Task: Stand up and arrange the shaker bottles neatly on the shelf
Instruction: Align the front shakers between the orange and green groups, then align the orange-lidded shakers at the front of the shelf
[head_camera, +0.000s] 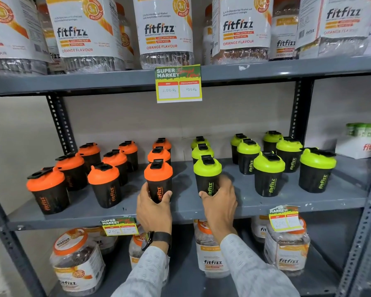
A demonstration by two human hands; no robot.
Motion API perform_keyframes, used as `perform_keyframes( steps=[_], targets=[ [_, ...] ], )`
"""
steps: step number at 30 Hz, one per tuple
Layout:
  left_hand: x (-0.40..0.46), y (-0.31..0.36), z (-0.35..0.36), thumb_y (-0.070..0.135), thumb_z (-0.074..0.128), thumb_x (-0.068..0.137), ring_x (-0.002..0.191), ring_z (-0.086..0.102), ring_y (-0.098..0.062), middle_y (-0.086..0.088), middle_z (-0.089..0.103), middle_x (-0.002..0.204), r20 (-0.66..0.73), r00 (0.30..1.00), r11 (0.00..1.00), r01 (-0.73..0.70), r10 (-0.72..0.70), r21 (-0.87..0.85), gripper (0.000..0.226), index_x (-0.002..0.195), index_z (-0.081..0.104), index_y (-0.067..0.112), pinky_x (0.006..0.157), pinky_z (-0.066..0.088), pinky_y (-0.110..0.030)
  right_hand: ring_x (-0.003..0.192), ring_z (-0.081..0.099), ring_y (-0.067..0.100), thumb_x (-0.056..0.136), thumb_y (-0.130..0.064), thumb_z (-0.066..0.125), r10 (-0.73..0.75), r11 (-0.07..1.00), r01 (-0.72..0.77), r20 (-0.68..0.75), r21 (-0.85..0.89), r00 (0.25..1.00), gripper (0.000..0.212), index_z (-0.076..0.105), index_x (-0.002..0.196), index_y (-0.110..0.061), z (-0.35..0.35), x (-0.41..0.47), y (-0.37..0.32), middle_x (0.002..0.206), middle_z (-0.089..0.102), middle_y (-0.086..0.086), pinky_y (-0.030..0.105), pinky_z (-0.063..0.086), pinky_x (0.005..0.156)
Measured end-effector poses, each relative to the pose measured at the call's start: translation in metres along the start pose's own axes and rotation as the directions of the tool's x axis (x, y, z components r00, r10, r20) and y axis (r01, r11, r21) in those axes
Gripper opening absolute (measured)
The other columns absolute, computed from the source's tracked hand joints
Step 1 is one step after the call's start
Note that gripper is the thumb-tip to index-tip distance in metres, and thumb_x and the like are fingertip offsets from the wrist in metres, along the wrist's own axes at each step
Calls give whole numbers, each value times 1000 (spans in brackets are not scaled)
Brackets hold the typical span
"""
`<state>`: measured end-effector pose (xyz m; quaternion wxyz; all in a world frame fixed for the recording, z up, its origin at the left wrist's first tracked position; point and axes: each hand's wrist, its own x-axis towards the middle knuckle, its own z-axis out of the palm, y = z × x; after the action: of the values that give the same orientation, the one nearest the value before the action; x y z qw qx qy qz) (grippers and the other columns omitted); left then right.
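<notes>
Two sleeved forearms come up from 6 o'clock. Left hand (153, 207), with a dark watch (156, 240) on its wrist, is wrapped around the base of an orange-lidded shaker (158, 181), thumb on one side, fingers on the other. Right hand (220, 200) is clamped on a green-lidded shaker (207, 175) the same way (both bottles upright, bottoms on the middle shelf (180, 207) near its front edge). The two held bottles sit side by side, apart, at centre.

Toward 9 o'clock: six more orange-lidded shakers (104, 185), all upright, in loose rows. Behind the held orange one, two more in a line toward 12. Behind the held green one, two more likewise. Toward 3 o'clock: six green-lidded shakers (269, 173), upright, clustered.

Yellow price tags (118, 227) hang off the shelf's front edge. Below it, big lozenge jars (76, 259). At 12 o'clock, the upper shelf carries a row of similar jars (164, 31) and one more price tag (178, 83).
</notes>
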<state>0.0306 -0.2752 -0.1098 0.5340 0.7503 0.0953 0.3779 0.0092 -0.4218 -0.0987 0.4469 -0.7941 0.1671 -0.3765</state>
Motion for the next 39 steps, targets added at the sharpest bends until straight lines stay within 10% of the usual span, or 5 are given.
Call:
perform_keyframes(
  steps=[17, 25, 31, 39],
  targets=[
    [-8, -1, -12, 47, 85, 73, 125, 57, -29, -8, 60, 137, 11, 1000, 999, -24, 23, 27, 86, 145, 48, 19, 99, 50, -50, 128, 57, 31, 74, -28, 93, -27, 999, 27, -11, 41, 1000, 97, 37, 152, -13, -5, -12, 2, 141, 55, 10, 45, 50, 103],
    [11, -41, -94, 26, 73, 90, 110, 61, -24, -7, 67, 122, -175, 979, 994, -102, 108, 42, 44, 130, 61, 15, 94, 51, -43, 107, 58, 19, 79, -14, 86, -204, 966, 210, -55, 150, 977, 58, 56, 128, -12, 4, -64, -8, 118, 58, 4, 18, 38, 90],
    [80, -82, -150, 21, 74, 89, 117, 59, -31, -13, 64, 126, -251, 967, 999, -42, 38, -9, 47, 133, 60, 13, 100, 48, -47, 95, 64, 12, 83, -19, 85, -306, 939, 273, 150, 207, 940, 38, 68, 117, -19, 67, -114, -60, 107, 64, -6, 37, 58, 83],
    [179, -122, -200, 35, 85, 76, 138, 45, -36, -18, 49, 149, -148, 987, 996, 65, -57, 54, 89, 150, 40, 14, 111, 39, -52, 141, 46, 20, 77, -25, 90, -190, 972, 115, 394, 207, 899, 94, 40, 156, -20, 158, -126, -139, 153, 52, 0, 33, 34, 115]
  ],
)
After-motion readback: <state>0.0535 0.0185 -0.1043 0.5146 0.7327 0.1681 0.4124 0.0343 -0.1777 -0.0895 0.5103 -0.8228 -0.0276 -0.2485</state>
